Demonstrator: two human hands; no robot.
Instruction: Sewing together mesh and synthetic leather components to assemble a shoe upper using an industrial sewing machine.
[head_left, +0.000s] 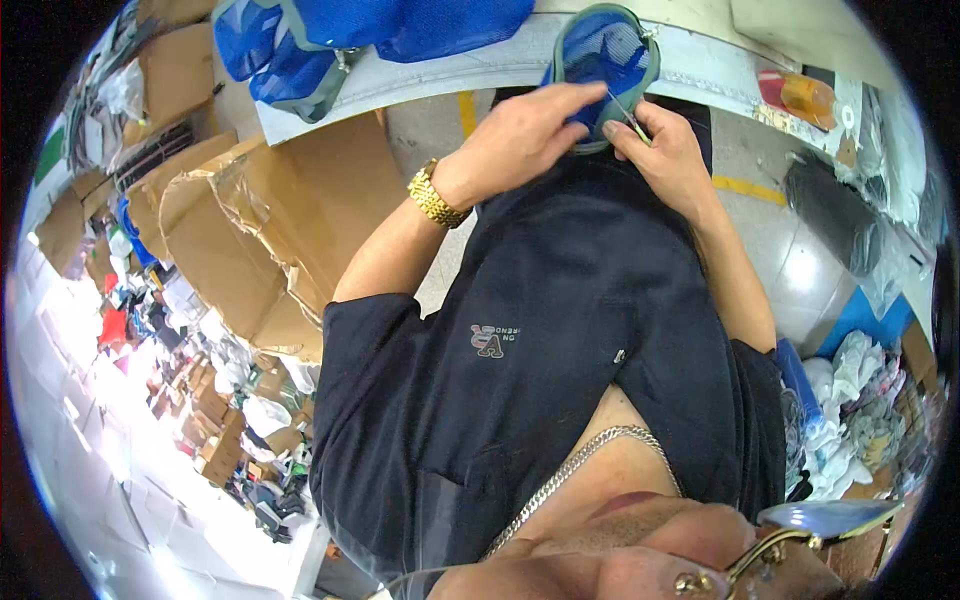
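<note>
A blue mesh bag [602, 60] with grey-green edging lies at the front edge of the white table, its mouth facing me. Over its left side reaches my left hand [530, 130], wearing a gold watch; the index finger and thumb are stretched out and apart, near the bag's edging. My right hand [668, 150] is closed around a small pointed metal tool [630, 118] with a yellow-green part. The tool's thin tip points into the bag's mouth, close to my left index fingertip. Its exact kind is too small to make out.
More blue mesh pieces [450, 25] lie on the white table [420, 85] to the left. A large open cardboard box [290, 220] stands beside my left arm. An orange container [808, 98] sits at the table's right. Plastic bags [850, 400] are piled at the right.
</note>
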